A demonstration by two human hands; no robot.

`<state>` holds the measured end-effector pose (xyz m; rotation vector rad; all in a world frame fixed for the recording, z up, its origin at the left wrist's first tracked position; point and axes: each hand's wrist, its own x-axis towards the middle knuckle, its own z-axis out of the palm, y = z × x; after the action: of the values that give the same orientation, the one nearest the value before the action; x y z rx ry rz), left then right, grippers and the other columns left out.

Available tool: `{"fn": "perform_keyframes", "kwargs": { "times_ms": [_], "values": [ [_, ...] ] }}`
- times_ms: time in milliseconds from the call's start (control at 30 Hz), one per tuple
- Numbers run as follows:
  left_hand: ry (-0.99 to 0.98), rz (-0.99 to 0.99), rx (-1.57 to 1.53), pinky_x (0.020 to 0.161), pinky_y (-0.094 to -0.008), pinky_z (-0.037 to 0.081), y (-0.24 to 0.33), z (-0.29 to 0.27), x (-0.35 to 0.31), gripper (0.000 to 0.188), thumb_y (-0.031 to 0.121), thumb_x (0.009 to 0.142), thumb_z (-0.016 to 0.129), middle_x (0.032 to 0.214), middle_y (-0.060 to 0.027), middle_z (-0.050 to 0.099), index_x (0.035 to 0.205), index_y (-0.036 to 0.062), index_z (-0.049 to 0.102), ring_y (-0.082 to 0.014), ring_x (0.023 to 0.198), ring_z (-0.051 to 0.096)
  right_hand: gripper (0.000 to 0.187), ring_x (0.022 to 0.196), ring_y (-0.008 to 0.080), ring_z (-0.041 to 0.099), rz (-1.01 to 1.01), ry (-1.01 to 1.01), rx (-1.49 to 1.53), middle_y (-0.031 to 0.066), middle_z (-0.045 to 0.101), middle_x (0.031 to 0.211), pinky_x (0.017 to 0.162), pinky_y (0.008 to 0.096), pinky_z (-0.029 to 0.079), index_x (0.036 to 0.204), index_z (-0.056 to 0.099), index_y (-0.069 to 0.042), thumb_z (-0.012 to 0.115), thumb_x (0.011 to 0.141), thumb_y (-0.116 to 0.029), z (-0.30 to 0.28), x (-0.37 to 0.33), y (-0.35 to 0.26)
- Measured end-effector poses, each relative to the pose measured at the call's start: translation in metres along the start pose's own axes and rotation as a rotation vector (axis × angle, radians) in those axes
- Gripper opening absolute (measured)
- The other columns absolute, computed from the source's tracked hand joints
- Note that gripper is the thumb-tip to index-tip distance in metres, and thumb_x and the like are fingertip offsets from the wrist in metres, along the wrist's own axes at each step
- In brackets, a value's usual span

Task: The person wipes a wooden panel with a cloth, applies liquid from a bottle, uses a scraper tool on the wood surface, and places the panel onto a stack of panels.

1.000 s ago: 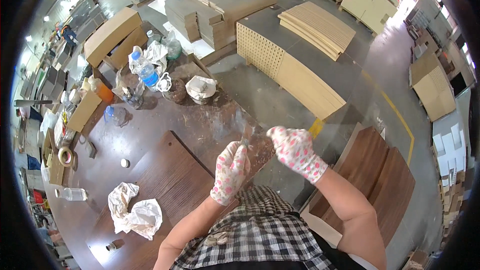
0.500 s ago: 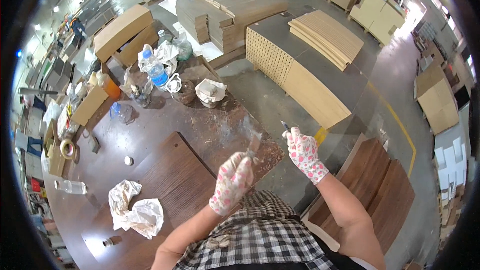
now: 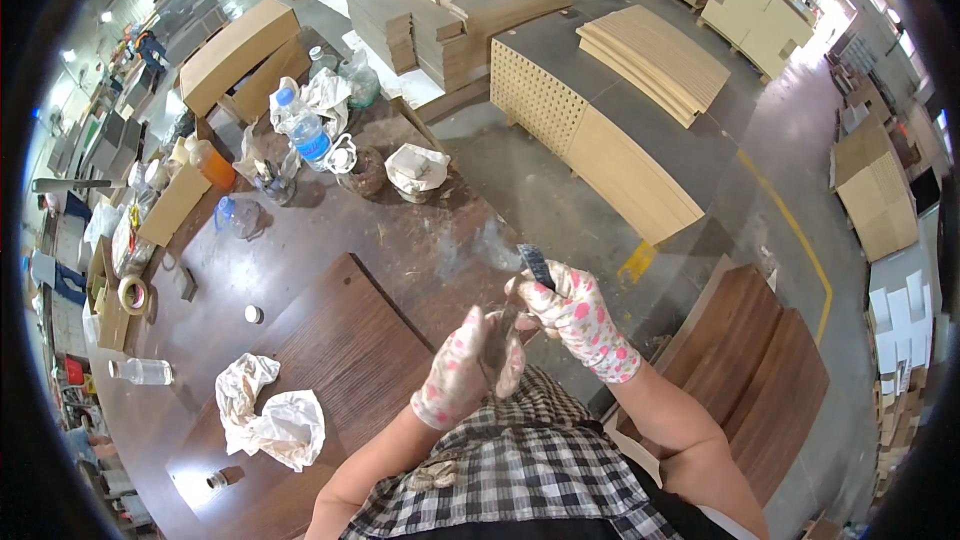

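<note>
My left hand (image 3: 462, 370), in a white glove with pink dots, is closed round a flat grey-brown tool (image 3: 495, 343), which looks like a small scraper but is partly hidden. Close against it, my right hand (image 3: 583, 318), in a matching glove, grips a tool with a dark, patterned handle (image 3: 537, 266); the handle points up and away from the fist, and its other end is hidden. Both hands are held in front of my checked apron, near the table corner. Left of them, a dark wood-grain panel (image 3: 340, 340) lies on the brown table (image 3: 330, 250).
A crumpled white cloth (image 3: 290, 425), a white cap (image 3: 253, 314) and a clear bottle (image 3: 140, 371) lie on the table. A blue-labelled water bottle (image 3: 310, 140) and a cloth-covered pot (image 3: 417, 170) stand farther back. Brown boards (image 3: 745, 380) are stacked low on my right.
My hands have come together. The right hand has moved left and down and turned, so the dark handle now sticks up; the left tool has tipped down from its upright position.
</note>
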<state>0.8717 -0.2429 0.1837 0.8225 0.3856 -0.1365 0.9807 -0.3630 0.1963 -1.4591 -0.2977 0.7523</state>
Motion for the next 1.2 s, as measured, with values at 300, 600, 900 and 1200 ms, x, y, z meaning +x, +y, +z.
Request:
{"fn": "perform_keyframes", "kwargs": {
  "times_ms": [300,600,900,1200],
  "values": [
    [-0.043,0.018,-0.059,0.040,-0.0198,0.023,-0.021,-0.015,-0.004,0.038,0.037,0.096,0.040,0.056,0.0056,0.036,0.102,0.0028,0.055,-0.0042,0.044,0.031,0.018,0.054,0.0053,0.043,-0.539,0.098,-0.350,0.0001,0.055,0.068,0.052,0.0204,0.038,0.096,0.056,0.001,0.047,0.094,-0.015,0.000,0.008,0.049],
    [0.088,-0.056,0.104,0.038,-0.0209,0.026,-0.038,-0.016,-0.022,0.035,0.034,0.097,0.037,0.055,0.0014,0.044,0.088,0.0048,0.054,-0.0062,0.040,0.031,0.011,0.046,0.0263,0.054,-0.459,0.105,-0.831,0.0091,0.051,0.050,0.043,0.0372,0.040,0.088,0.056,-0.003,0.055,0.087,-0.014,0.009,-0.016,0.062],
    [0.169,-0.040,0.219,0.040,-0.0196,0.027,-0.052,-0.015,-0.031,0.028,0.026,0.096,0.039,0.057,0.0033,0.043,0.081,0.0061,0.052,-0.0050,0.045,0.034,0.012,0.051,0.0262,0.057,-0.326,0.022,-0.935,0.0105,0.054,0.054,0.047,0.0371,0.043,0.083,0.052,-0.005,0.052,0.089,-0.016,0.019,-0.036,0.070],
    [0.140,-0.042,0.415,0.047,-0.0219,0.032,-0.060,-0.021,-0.036,0.029,0.023,0.096,0.040,0.056,0.0028,0.044,0.076,0.0054,0.051,-0.0063,0.050,0.039,0.017,0.058,0.0335,0.057,-0.312,-0.075,-0.937,0.0157,0.056,0.060,0.052,0.0423,0.044,0.083,0.050,-0.003,0.050,0.089,-0.019,0.014,-0.055,0.088]
  ]
}}
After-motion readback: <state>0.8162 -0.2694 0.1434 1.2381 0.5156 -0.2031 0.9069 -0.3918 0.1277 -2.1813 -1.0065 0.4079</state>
